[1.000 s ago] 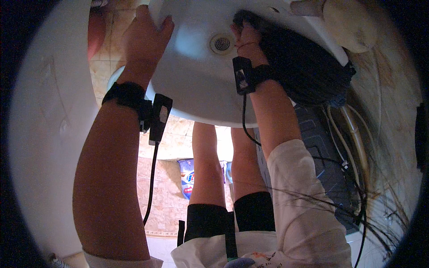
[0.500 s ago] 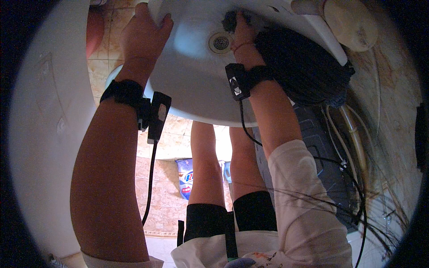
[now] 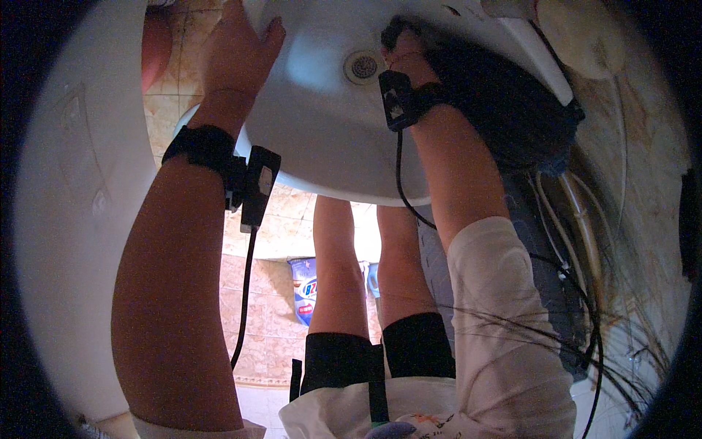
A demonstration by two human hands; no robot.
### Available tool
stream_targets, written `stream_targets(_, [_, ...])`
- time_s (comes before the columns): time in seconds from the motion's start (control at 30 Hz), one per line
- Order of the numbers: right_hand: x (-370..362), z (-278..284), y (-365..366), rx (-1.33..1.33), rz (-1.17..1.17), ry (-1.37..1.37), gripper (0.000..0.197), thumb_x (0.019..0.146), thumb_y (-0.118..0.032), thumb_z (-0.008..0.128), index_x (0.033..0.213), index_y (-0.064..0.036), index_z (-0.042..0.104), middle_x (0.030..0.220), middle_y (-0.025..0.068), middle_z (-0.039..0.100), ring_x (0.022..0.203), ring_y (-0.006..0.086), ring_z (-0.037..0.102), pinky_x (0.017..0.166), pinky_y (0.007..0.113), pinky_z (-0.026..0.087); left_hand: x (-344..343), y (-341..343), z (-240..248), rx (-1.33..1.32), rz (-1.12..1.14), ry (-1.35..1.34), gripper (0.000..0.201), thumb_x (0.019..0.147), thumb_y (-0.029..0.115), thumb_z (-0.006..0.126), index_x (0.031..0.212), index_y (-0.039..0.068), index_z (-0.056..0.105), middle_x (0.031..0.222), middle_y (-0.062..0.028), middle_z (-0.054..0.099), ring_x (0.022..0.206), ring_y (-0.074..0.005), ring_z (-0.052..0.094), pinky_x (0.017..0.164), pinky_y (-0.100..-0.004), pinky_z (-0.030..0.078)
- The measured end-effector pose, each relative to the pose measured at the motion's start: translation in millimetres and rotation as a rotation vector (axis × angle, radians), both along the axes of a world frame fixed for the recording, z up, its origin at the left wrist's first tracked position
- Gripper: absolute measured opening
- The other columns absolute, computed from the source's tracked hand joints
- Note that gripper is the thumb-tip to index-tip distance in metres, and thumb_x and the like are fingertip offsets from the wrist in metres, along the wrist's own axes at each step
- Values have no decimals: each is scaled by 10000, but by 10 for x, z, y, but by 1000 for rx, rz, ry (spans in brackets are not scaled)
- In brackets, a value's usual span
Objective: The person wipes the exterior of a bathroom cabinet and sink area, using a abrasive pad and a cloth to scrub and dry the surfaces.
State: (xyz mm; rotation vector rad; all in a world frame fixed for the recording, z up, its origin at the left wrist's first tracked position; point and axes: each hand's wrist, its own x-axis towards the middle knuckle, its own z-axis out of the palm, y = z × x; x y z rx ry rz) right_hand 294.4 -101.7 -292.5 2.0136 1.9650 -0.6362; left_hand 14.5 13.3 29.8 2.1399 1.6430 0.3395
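A pale washbasin [image 3: 322, 139] with a round metal drain [image 3: 361, 67] fills the upper middle. At its left edge, my left hand [image 3: 238, 58] grips the rim, thumb on the inner side; the fingertips are partly cut off by the top of the picture. Inside the basin, just right of the drain, my right hand [image 3: 409, 58] is closed on a dark scouring pad [image 3: 395, 33], pressed against the basin wall. The pad is small and dim, so its exact material does not show. Both wrists wear strapped black devices with cables.
A large dark ribbed bundle [image 3: 497, 102] lies over the basin's right side. Hoses and a pipe [image 3: 578, 212] run down the right wall. A blue-and-white packet [image 3: 303, 293] lies on the tiled floor behind my legs. A red round object [image 3: 155, 47] is at upper left.
My right hand has shifted slightly right with the scouring pad, away from the drain, and the forearm has followed. My left hand stays at the rim.
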Motion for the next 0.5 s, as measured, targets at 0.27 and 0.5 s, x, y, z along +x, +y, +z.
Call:
stream_targets(0.27, [57, -99, 212, -77, 45, -378, 572, 668, -466, 669, 1069, -69, 578, 1060, 160, 574, 998, 309, 554, 806, 438, 463, 41, 15, 7, 151, -102, -54, 594, 750, 264, 645, 1246, 53, 395, 1162, -214, 500, 1052, -362, 501, 870, -414, 425])
stream_targets(0.5, [-39, 326, 340, -126, 46, -256, 520, 674, -440, 679, 1072, -117, 588, 994, 110, 619, 891, 325, 601, 741, 431, 492, 36, 28, -60, 118, -52, -26, 595, 758, 284, 638, 1246, 48, 392, 1162, -216, 499, 1053, -369, 498, 883, -415, 420])
